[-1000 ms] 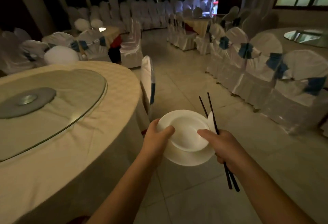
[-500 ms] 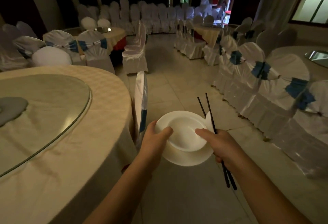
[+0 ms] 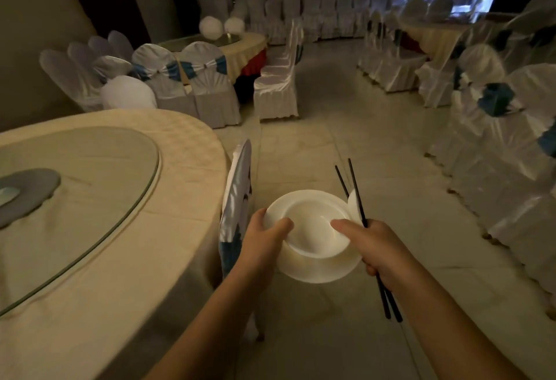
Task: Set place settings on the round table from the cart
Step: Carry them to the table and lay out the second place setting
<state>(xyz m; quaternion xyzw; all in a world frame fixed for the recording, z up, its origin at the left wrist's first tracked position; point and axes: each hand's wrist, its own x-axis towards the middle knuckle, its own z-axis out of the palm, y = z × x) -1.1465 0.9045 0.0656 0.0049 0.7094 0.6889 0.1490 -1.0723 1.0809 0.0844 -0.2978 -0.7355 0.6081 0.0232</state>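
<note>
Both hands are curled onto one stack of crockery, held in the air over the tiled floor (image 3: 346, 139), just right of the round bench (image 3: 120, 244). Left to right:

- Bench: draped in a cream cloth with a faint woven check; a round glass turntable (image 3: 90, 199) is carried on it, with a grey disc hub (image 3: 27, 193) underneath. No setting is seen on the visible part.
- Chair (image 3: 236, 205): covered in glossy white satin with a blue sash, seen edge-on, tucked at the bench rim, just beside the left forearm.
- Left hand (image 3: 264, 238): the left rim of the stack is gripped, thumb laid over the top, fingers hidden beneath.
- Stack: a small white plate (image 3: 319, 229), round, smooth, glazed, with a shallow well, is nested on a larger white plate (image 3: 322, 271) of the same finish. A small white piece (image 3: 352, 203) is visible behind the right rim; what it is cannot be told.
- Right hand (image 3: 379, 247): the right rim is pinched under the thumb, and a pair of thin black chopsticks (image 3: 358, 208) is clasped in the same fist, tips pointing away, the butts sticking out below the wrist.
- Far right: a row of white-covered chairs (image 3: 496, 154) with blue bows, blurred.
</note>
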